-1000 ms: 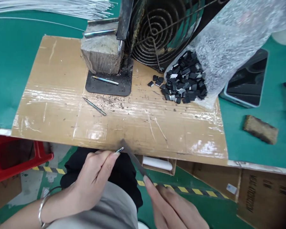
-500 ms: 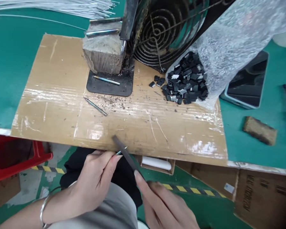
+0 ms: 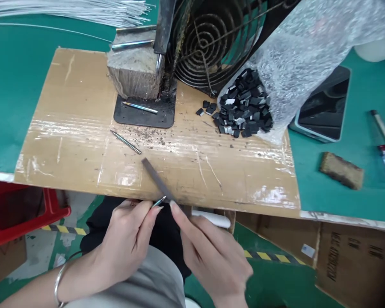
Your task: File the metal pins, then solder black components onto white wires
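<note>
Pinched in my left hand is a slim metal soldering iron tip, its pointed end facing up and right at the table edge. My right hand is closed round a flat grey file, index finger stretched along it. The file slants up to the left over the cardboard and lies against or just beside the tip's end. Two more soldering iron tips lie apart from my hands: one on the cardboard, another on a black pad.
A cardboard sheet covers the green table. At the back stand a stained block, a soldering iron handle and a fan. Small black parts spill from a plastic bag. Rightward are a phone-like device and a brown sponge.
My right hand has pushed the file up and left, so more of it reaches over the cardboard. My left hand keeps nearly the same place. The view has shifted slightly.
</note>
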